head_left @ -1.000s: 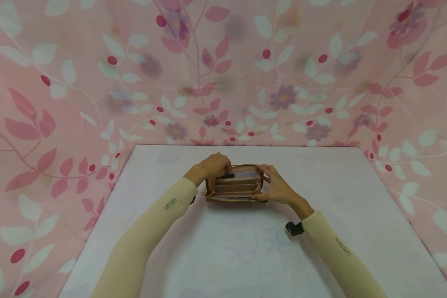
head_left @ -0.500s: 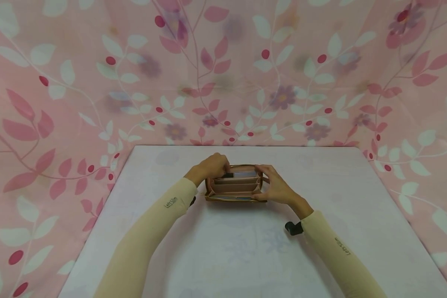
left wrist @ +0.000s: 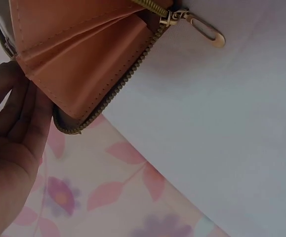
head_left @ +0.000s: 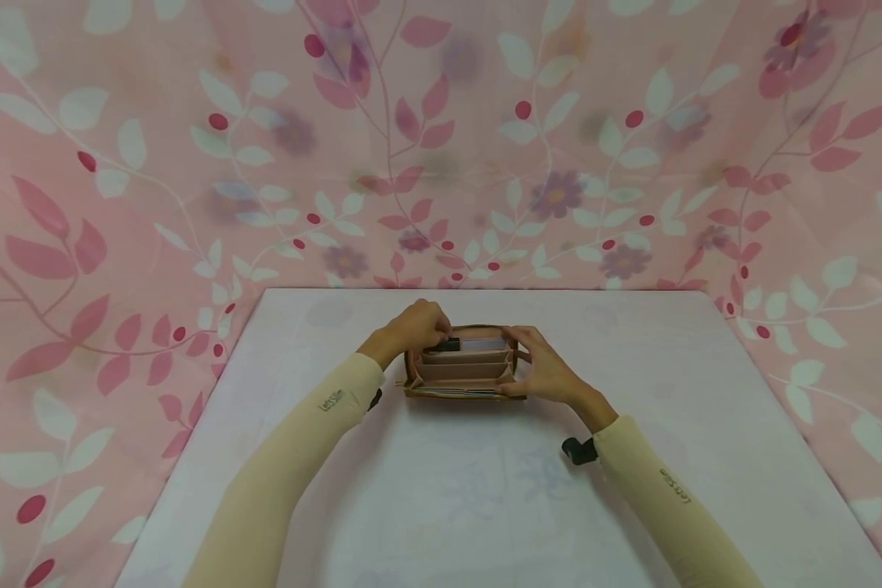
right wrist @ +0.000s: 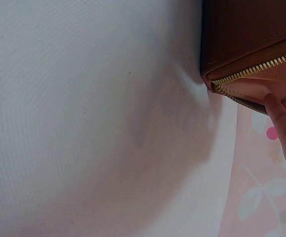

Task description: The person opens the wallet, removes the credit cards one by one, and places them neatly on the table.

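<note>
A brown zip-around wallet (head_left: 463,373) stands unzipped on the table, its tan pleated compartments facing up. My left hand (head_left: 417,325) reaches over its back left corner, fingers bent down at a small dark flat item (head_left: 447,345) in the rear compartment. A pale card (head_left: 483,345) shows beside that item. In the left wrist view, the left fingers (left wrist: 34,118) lie against the wallet's gusset, their tips hidden. My right hand (head_left: 547,367) grips the wallet's right end, thumb at the front edge and fingers at the back. The right wrist view shows a right finger (right wrist: 278,111) inside the zipped edge.
The table (head_left: 485,498) has a white cloth. Pink floral fabric (head_left: 441,163) hangs behind and at both sides. A metal zip pull (left wrist: 207,30) lies out from the wallet's left end. Card edges (head_left: 456,390) show along its front.
My left hand has shifted slightly left and up, and more of the dark item shows above the rear compartment. The right hand keeps its place on the wallet.
</note>
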Demonstrator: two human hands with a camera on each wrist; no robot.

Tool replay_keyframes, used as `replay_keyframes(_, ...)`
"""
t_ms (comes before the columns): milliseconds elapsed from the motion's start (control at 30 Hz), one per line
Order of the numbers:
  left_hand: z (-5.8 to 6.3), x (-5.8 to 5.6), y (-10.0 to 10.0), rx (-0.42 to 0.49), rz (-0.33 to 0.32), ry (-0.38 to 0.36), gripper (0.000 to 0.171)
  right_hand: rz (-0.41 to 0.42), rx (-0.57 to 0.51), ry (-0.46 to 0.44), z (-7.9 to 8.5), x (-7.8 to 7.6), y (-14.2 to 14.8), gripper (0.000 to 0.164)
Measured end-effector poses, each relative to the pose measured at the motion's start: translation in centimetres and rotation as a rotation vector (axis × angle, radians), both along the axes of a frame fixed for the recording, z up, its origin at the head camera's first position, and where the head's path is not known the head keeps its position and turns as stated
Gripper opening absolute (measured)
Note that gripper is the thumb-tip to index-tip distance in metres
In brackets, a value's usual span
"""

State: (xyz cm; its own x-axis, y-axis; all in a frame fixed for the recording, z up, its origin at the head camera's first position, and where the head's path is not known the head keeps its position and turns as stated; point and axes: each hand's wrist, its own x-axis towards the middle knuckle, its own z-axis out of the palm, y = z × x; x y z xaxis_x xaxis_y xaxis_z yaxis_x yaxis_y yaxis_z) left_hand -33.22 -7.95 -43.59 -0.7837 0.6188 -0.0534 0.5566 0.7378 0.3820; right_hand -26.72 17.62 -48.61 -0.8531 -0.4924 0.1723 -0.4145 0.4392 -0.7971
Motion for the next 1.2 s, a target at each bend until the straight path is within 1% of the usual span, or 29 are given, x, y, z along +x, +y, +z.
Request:
replay_keyframes(133,0.2,0.1,0.5,-0.052,0.014,0.046,0.014,0.005,-0.016,0.003,0.0,0.1,0.0,0.097)
replay_keyframes(233,0.5,0.2,0.6,-0.067,0.012,0.077,0.014,0.0,-0.013,0.001,0.0,0.1,0.1,0.097)
replay_keyframes(300,1.0,0.2,0.5,-0.044,0.01,0.099,0.015,-0.006,-0.007,0.008,0.0,0.1,0.0,0.097)
replay_keyframes(400,2.1,0.1,0.3,0.022,0.0,0.134,0.018,-0.013,0.01,0.016,0.0,0.0,0.0,0.098)
replay_keyframes(500,2.9,-0.1,0.0,0.078,-0.008,0.145,0.016,-0.024,0.028,0.017,0.1,0.0,0.0,0.098)
replay_keyframes(567,3.2,-0.4,-0.3,0.099,0.011,0.138,0.014,-0.022,0.032,0.021,0.1,0.1,0.0,0.098)
replay_keyframes(600,3.3,-0.5,-0.5,0.112,0.026,0.13,0.013,-0.022,0.035,0.022,0.1,0.1,0.0,0.098)
replay_keyframes(667,3.4,-0.7,-0.9,0.142,0.078,0.108,0.012,-0.014,0.029,0.027,0.1,0.1,0.0,0.097)
replay_keyframes(767,3.6,-0.9,-1.7,0.212,0.151,0.072,0.011,-0.005,0.02,0.029,0.0,0.1,0.0,0.098)
replay_keyframes(867,3.5,-1.2,-2.7,0.28,0.224,0.067,0.009,-0.005,0.019,0.022,-0.1,0.1,0.0,0.099)
replay_keyframes(933,3.4,-1.4,-3.5,0.335,0.279,0.046,0.01,-0.002,0.018,0.016,-0.1,0.2,0.1,0.099)
replay_keyframes(1033,3.0,-1.6,-4.7,0.442,0.364,-0.03,0.013,-0.003,0.017,0.015,-0.1,0.1,0.1,0.099)
replay_keyframes(1200,2.2,-1.6,-6.7,0.682,0.489,-0.208,0.023,-0.002,0.009,0.02,-0.1,0.1,0.1,0.097)
